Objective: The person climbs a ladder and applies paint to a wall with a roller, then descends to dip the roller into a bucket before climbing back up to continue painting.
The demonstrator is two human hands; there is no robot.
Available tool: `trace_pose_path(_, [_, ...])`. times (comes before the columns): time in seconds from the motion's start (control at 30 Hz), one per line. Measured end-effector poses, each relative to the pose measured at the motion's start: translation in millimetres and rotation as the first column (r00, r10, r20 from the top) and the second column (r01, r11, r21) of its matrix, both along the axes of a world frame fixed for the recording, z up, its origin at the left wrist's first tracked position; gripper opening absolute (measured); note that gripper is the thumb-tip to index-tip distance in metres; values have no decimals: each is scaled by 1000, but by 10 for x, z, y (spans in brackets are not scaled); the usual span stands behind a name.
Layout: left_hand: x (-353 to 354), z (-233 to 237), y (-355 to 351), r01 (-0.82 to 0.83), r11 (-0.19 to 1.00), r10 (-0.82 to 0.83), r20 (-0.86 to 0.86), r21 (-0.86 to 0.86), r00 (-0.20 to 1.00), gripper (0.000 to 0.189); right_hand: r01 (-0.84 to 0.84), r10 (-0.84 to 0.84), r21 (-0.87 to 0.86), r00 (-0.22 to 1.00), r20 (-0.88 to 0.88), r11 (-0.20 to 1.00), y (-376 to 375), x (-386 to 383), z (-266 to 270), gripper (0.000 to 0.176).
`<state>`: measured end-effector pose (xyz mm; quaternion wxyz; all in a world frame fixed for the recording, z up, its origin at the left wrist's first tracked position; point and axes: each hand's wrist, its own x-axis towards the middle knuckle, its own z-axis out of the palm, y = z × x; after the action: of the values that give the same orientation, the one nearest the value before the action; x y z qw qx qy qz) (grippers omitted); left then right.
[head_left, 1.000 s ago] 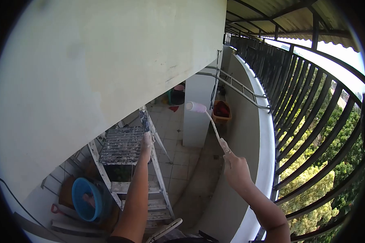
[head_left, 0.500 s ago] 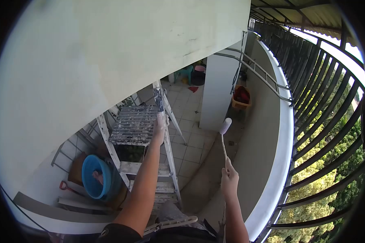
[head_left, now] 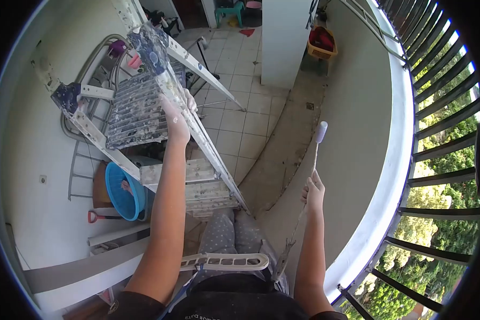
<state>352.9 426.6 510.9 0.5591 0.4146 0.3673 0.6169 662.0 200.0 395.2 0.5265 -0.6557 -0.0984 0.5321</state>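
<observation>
My left hand (head_left: 177,113) is wrapped around the side rail of a paint-splattered metal stepladder (head_left: 136,114), next to its slatted top platform. My right hand (head_left: 313,193) holds a small paint roller (head_left: 321,132) by its thin handle, with the pale lilac roller head pointing up. The roller is in the air, in front of the low balcony wall (head_left: 352,133), and apart from the ladder. Below my right hand, the lower handle looks crusted with dried paint. A light plastic strip with slots (head_left: 224,261) lies across my waist.
Left of the ladder stands a blue tub (head_left: 124,200), close to a red-handled tool (head_left: 93,217). Black railings (head_left: 442,146) curve along the right, above the wall. A pillar (head_left: 282,48) and an orange basket (head_left: 322,52) stand farther back on the tiled floor (head_left: 234,117).
My view has tilted downward, so the big upper wall surface has left the picture and more of the ladder shows. Both hands keep their holds on the ladder rail and the roller.
</observation>
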Motion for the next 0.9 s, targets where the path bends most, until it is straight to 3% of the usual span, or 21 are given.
trace_pose_path(0.13, [115,135,-54,-55,998,56,31,-25,998,67,-15,12,-25,994,-109,1000,-174,-262,-687,51])
trace_pose_path(0.27, [109,103,-31,-66,998,66,-8,-1,998,70,59,-55,39,994,-93,998,-522,-642,-1321,46])
trace_pose_path(0.4, [35,41,22,-59,998,61,-47,29,997,70,60,-62,-24,991,-116,998,-644,-715,-1802,44])
trace_pose_path(0.67, [-66,-24,44,45,995,-41,-53,85,998,65,83,-83,-9,996,36,997,-544,-741,-1808,47])
trace_pose_path(0.9, [-68,-38,20,99,990,-96,-28,100,995,61,67,-69,28,994,87,997,-547,-739,-1157,52])
